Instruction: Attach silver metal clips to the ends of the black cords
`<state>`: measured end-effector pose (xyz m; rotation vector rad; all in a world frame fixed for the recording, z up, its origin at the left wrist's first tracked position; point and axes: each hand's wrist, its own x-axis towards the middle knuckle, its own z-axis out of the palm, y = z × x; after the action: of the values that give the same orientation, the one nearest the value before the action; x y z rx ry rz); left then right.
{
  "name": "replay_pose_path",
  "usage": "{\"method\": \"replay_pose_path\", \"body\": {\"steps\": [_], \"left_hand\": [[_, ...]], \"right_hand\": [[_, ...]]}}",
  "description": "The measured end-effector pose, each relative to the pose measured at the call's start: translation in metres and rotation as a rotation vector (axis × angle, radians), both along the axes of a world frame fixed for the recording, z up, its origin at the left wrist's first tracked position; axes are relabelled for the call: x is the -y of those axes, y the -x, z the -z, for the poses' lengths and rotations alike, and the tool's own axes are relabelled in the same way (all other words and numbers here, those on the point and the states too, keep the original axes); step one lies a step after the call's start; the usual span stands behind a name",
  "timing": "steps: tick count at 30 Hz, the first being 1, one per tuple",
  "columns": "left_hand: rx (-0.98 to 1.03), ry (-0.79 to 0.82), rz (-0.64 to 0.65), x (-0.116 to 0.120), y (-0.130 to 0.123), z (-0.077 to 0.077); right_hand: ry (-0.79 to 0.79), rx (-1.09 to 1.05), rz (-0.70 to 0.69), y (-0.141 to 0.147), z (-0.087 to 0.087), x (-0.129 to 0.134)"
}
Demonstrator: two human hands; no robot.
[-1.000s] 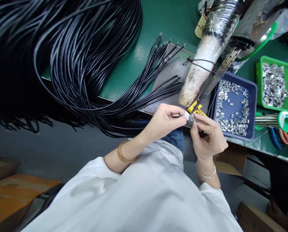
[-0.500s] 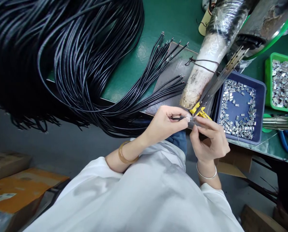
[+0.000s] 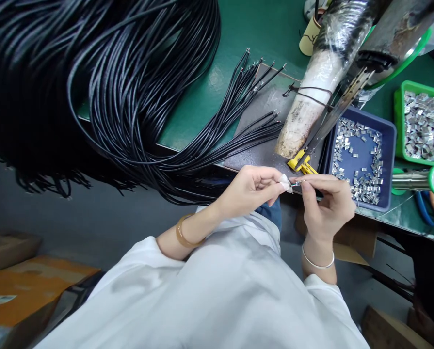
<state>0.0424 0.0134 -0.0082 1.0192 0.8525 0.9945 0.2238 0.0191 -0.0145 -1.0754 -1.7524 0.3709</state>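
Note:
My left hand (image 3: 249, 191) is closed, thumb and index finger pinching a black cable (image 3: 291, 182) close to its end; white wrapping covers the fingertips. Just right of it, my right hand (image 3: 326, 203) pinches the small silver metal end (image 3: 298, 183) of that cable between thumb and index finger. Whether this metal is bare wire or a separate connector is too small to tell. Both hands are in front of the table edge, below a yellow tool part (image 3: 301, 162) under the soldering-iron-like metal rod (image 3: 342, 109).
A thick bundle of black cables (image 3: 129, 97) fills the left, its stripped ends on a grey board (image 3: 267, 104). Metal pieces fill a blue tray (image 3: 391, 145) and a green bin (image 3: 398, 116) at right. A white wrapped tube (image 3: 311, 97) slants above the hands. Cardboard boxes (image 3: 24, 286) stand below.
My right hand has moved slightly right, and its thumb and index finger have closed on the metal end. My left hand has shifted slightly down. The camera view has moved a little.

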Motion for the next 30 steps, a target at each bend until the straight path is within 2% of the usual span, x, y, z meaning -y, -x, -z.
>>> {"method": "replay_pose_path", "body": {"steps": [2, 4, 7, 10, 12, 14, 16, 18, 20, 23, 25, 27, 30], "left_hand": [[0.061, 0.048, 0.056, -0.001, 0.001, 0.002], [0.069, 0.038, 0.031, -0.001, 0.001, 0.005], [0.057, -0.002, -0.030, 0.002, -0.001, 0.008], [-0.015, -0.054, -0.061, 0.006, -0.003, 0.011], [-0.125, -0.187, -0.104, 0.008, -0.003, 0.014], [-0.246, -0.396, -0.165, 0.008, -0.003, 0.017], [-0.321, -0.568, -0.223, 0.008, -0.005, 0.019], [-0.331, -0.627, -0.262, 0.008, -0.007, 0.021], [-0.306, -0.578, -0.293, 0.008, -0.009, 0.020], [-0.229, -0.380, -0.302, 0.006, -0.011, 0.017], [-0.172, -0.247, -0.284, 0.005, -0.011, 0.015], [-0.137, -0.157, -0.264, 0.003, -0.011, 0.014], [-0.116, -0.091, -0.241, -0.001, -0.011, 0.011]], "right_hand": [[-0.071, 0.107, 0.080, -0.006, 0.001, 0.004], [-0.130, 0.243, 0.139, -0.009, -0.002, 0.009], [-0.104, 0.449, 0.089, -0.006, -0.012, 0.014], [-0.032, 0.521, 0.018, 0.001, -0.016, 0.014], [-0.003, 0.490, -0.022, 0.003, -0.015, 0.011], [0.019, 0.455, -0.046, 0.003, -0.014, 0.008], [0.048, 0.425, -0.028, 0.000, -0.013, 0.006], [0.088, 0.360, 0.028, -0.004, -0.012, 0.006], [0.075, 0.235, 0.097, -0.007, -0.012, 0.006], [-0.092, -0.037, 0.153, -0.007, -0.010, 0.007], [-0.170, -0.144, 0.149, -0.004, -0.006, 0.007], [-0.166, -0.113, 0.154, -0.001, -0.003, 0.006], [-0.150, 0.078, 0.154, 0.003, 0.000, 0.006]]}}
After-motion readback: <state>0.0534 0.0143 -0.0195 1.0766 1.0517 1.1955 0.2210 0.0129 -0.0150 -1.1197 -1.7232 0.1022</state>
